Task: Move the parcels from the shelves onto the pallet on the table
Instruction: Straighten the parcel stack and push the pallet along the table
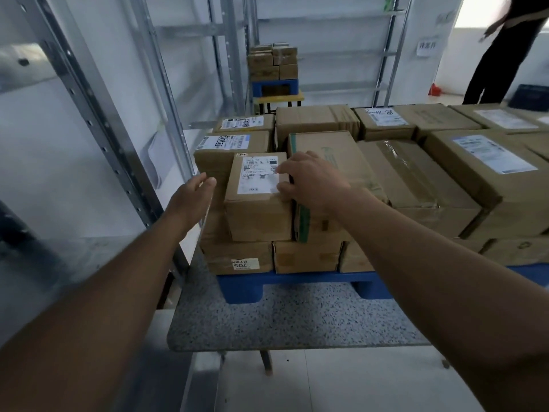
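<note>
On the blue pallet (297, 279), a labelled parcel (258, 200) sits atop the stacked boxes.
Right hand (312, 181) grips its right top edge, fingers curled onto the label; left hand (193, 194) hovers just beside its left side, fingers straight, not touching.

A grey speckled table (297, 319) bears a blue pallet (285, 279) standing directly on its top, set toward the far side. Cardboard parcels (416, 185) are stacked in layers upon the pallet, filling it edge to edge.
</note>
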`<state>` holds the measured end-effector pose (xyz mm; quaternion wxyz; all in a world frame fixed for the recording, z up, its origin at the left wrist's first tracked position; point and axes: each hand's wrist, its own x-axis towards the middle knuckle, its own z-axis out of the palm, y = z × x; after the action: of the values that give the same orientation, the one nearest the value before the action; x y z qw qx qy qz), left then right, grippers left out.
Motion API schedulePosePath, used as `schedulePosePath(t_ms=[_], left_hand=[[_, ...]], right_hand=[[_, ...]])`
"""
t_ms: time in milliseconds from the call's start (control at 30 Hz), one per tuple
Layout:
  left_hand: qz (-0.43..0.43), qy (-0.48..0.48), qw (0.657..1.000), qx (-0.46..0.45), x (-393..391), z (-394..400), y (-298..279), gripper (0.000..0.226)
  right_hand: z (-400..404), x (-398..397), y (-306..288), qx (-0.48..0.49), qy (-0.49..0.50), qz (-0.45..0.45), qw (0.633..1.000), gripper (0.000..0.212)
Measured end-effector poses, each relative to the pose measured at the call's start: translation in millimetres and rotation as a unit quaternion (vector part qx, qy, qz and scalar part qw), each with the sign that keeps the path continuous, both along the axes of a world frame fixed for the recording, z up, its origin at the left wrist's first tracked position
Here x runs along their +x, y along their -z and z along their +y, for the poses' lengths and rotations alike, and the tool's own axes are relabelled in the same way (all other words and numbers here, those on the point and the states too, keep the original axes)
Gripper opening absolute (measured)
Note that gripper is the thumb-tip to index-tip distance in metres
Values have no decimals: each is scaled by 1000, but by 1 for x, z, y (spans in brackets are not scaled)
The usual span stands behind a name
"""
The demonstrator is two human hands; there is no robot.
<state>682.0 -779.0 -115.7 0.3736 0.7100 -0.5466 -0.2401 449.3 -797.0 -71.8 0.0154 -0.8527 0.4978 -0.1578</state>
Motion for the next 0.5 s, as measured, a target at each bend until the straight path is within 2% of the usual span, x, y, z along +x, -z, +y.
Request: schedulePosePath(t_ms=[267,500], left_hand=[[-27,-17,999,-32,14,-40,-9,50],[-23,-54,997,-39,23,-97,-15,51]], right_hand=[[-35,3,0,-6,42,3,999,32],[-104,7,-21,-20,41,15,999,28]])
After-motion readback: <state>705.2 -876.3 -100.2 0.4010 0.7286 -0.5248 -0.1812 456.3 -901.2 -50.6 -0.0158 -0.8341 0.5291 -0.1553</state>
